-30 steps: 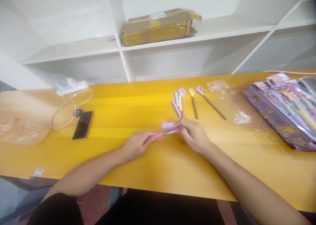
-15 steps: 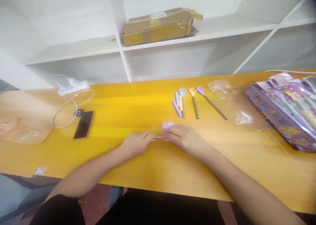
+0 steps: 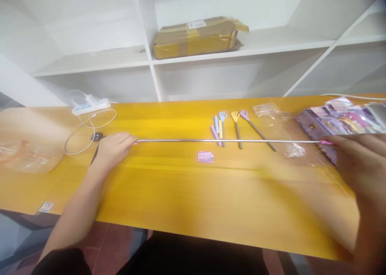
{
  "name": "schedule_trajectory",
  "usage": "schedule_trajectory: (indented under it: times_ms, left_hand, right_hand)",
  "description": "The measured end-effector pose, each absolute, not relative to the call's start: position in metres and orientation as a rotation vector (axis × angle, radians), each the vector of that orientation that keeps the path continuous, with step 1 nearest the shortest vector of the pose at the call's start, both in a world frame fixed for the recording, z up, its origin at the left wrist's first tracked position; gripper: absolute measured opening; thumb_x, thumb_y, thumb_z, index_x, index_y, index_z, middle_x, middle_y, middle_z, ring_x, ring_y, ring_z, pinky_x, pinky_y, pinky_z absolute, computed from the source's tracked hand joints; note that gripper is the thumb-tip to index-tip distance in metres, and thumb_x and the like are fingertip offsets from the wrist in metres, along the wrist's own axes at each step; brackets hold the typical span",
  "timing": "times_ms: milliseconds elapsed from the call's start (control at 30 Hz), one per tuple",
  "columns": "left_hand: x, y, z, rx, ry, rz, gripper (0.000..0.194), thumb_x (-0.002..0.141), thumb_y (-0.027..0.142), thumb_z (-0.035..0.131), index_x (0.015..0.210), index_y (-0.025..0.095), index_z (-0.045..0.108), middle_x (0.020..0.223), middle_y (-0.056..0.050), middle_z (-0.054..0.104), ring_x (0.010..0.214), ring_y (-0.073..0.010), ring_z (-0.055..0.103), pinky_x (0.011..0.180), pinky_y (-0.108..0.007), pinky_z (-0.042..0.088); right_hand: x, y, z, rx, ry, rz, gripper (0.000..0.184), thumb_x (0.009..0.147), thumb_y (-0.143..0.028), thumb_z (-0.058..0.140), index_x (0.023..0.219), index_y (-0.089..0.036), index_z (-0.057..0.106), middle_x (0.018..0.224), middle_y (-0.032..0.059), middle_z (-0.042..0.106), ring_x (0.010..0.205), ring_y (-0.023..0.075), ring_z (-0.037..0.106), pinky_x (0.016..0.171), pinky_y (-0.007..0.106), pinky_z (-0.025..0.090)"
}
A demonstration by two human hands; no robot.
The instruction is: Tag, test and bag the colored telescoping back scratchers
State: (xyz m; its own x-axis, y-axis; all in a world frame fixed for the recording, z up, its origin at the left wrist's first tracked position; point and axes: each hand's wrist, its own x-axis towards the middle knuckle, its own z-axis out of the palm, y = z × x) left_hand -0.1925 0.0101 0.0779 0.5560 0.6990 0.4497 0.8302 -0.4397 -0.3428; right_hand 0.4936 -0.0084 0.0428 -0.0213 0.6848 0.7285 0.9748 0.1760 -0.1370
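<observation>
A thin metal telescopic back scratcher (image 3: 211, 140) stretches level across the view, drawn out long. My left hand (image 3: 114, 149) is closed round its left end. At the far right my right hand (image 3: 360, 158), smeared by motion, grips the pink end, mostly hidden by the fingers. Below the rod lie small pink cards (image 3: 205, 157). Beyond it are back scratchers with claw heads: a blue one (image 3: 223, 126), a yellow one (image 3: 237, 126) and a purple one (image 3: 256, 127). Blue, yellow and purple sleeves (image 3: 216, 124) lie beside the blue one.
Clear plastic wrappers (image 3: 294, 150) and a purple printed box (image 3: 310, 124) of packaged items are on the right of the table. On the left are a power strip (image 3: 90, 105), a white cable (image 3: 66, 144) and a plastic bag (image 3: 33, 158). A taped carton (image 3: 196, 40) sits on the shelf.
My hands have moved wide apart, left hand to the left and right hand far to the right. The back scratcher's rod has been pulled out long between them. The pink cards are uncovered.
</observation>
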Motion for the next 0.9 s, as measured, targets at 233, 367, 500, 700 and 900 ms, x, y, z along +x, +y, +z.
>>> schedule_trajectory:
  times_ms: [233,367,500,700,900]
  left_hand:
    - [-0.186,0.012,0.046,-2.403,-1.146,-0.539,0.03,0.11,0.044,0.053,0.109,0.023,0.074,0.088,-0.005,0.076,0.079,-0.0195,0.068,0.07,-0.031,0.047]
    - [-0.193,0.011,0.044,-2.438,-1.196,-0.598,0.034,0.11,0.047,0.051,0.11,0.021,0.073,0.09,-0.007,0.077,0.081,-0.0207,0.068,0.074,-0.032,0.049]
    - [-0.193,0.014,0.048,-2.446,-1.275,-0.563,0.034,0.11,0.047,0.05,0.106,0.022,0.073,0.091,-0.008,0.076,0.082,-0.0217,0.066,0.079,-0.035,0.05]
    - [-0.189,0.021,0.042,-2.401,-1.3,-0.541,0.034,0.11,0.045,0.05,0.103,0.023,0.074,0.09,-0.007,0.077,0.081,-0.0222,0.064,0.077,-0.036,0.046]
    - [-0.191,0.026,0.035,-2.384,-1.361,-0.546,0.037,0.112,0.042,0.044,0.108,0.022,0.075,0.091,-0.009,0.075,0.085,-0.0236,0.063,0.077,-0.037,0.044]
  right_hand:
    - [0.509,0.001,0.003,-1.507,-1.853,-0.676,0.029,0.097,-0.051,0.064,0.093,-0.027,0.079,0.069,0.0133,0.068,0.061,0.0222,0.056,0.061,0.041,0.038]
    - [0.51,-0.002,-0.006,-1.456,-1.869,-0.639,0.025,0.098,-0.048,0.065,0.1,-0.027,0.079,0.078,0.0136,0.074,0.071,0.0245,0.067,0.062,0.038,0.044]
    - [0.504,-0.004,-0.006,-1.347,-1.863,-0.682,0.012,0.097,-0.038,0.07,0.097,-0.029,0.077,0.082,0.01,0.078,0.075,0.0245,0.071,0.065,0.036,0.051]
    - [0.497,-0.005,-0.004,-1.415,-1.759,-0.515,0.02,0.093,-0.048,0.076,0.087,-0.029,0.075,0.093,0.0115,0.08,0.083,0.0256,0.076,0.072,0.037,0.056]
    - [0.496,-0.002,-0.007,-1.509,-1.71,-0.432,0.039,0.091,-0.067,0.071,0.087,-0.029,0.075,0.089,0.0155,0.077,0.08,0.0261,0.073,0.064,0.04,0.05]
